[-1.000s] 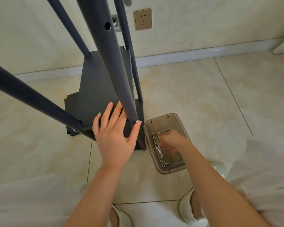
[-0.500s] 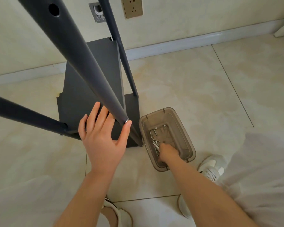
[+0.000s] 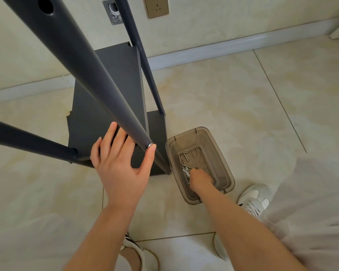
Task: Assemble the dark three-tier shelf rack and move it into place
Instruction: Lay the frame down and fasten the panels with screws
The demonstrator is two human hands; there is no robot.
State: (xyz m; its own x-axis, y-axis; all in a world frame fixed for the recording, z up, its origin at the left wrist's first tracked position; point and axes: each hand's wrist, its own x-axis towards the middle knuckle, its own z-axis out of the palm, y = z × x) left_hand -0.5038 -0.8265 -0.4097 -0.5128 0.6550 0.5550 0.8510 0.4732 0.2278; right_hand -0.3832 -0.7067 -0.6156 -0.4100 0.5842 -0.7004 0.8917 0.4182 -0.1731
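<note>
The dark rack stands on the tiled floor by the wall, its shelf panel (image 3: 106, 106) seen between long grey poles. A thick pole (image 3: 82, 61) runs down to my left hand (image 3: 121, 167). That hand lies flat with straight fingers against the panel, its thumb touching a silver screw head (image 3: 150, 145) on the pole. A clear brownish plastic box (image 3: 219, 153) sits right of the rack with several screws (image 3: 185, 155) inside. My right hand (image 3: 201, 179) reaches down into the box's near end. Its fingertips are hidden among the hardware.
A wall socket (image 3: 158, 6) and a small metal wall plate (image 3: 114, 12) sit above the white baseboard (image 3: 223, 47). My white shoes (image 3: 252, 200) stand close to the box and rack. Pale clothing fills the lower corners.
My right hand has gone from the middle of the box down into its near end. My left hand has kept its place at the pole, and the view has shifted a little.
</note>
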